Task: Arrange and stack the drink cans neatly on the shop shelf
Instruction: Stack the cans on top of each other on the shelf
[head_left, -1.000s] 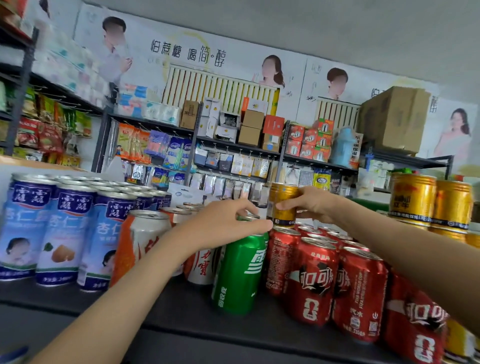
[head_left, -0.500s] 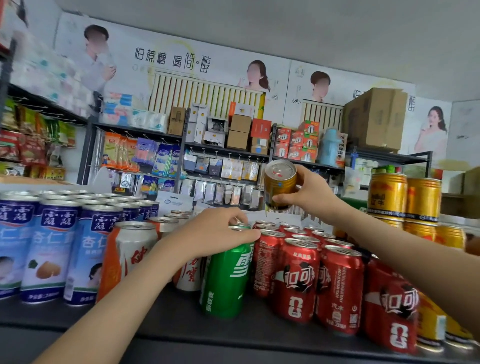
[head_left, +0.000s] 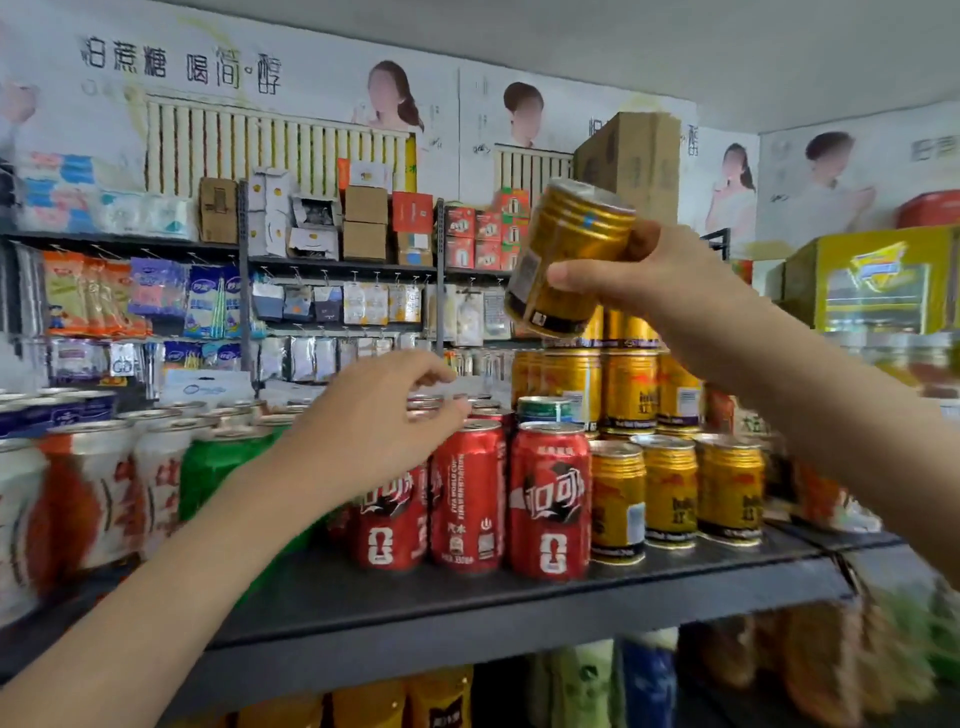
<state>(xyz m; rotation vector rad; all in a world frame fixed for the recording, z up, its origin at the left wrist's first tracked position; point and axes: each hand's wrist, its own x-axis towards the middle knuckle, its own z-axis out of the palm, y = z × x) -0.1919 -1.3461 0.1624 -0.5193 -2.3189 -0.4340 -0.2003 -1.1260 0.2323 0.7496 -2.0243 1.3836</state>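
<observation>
Landmark: the gold can stack (head_left: 628, 389), rising in at least two tiers on the dark shelf (head_left: 467, 608).
Right hand: the right hand (head_left: 670, 291) grips a single gold can (head_left: 569, 254), thumb across its side and fingers curled behind. The can is tilted and in the air, just above the stack and clear of it.
Left hand: the left hand (head_left: 374, 431) hovers left of the stack, over the tops of the red cola cans (head_left: 467, 493). Its fingers are loosely bent and hold nothing. Whether the fingertips touch a lid I cannot tell.
Done so far: just left of the stack the red cola cans stand upright in tidy rows, labels forward. Further left a green can (head_left: 218, 467) and orange-and-white cans (head_left: 93, 499) stand upright too, though blurred.
Left to do: by my reckoning the held can wants setting upright on top of the stack; it is not yet down. How many loose cans remain I cannot see.
Stage: well along, I'd judge, with the gold ones the job in hand.
</observation>
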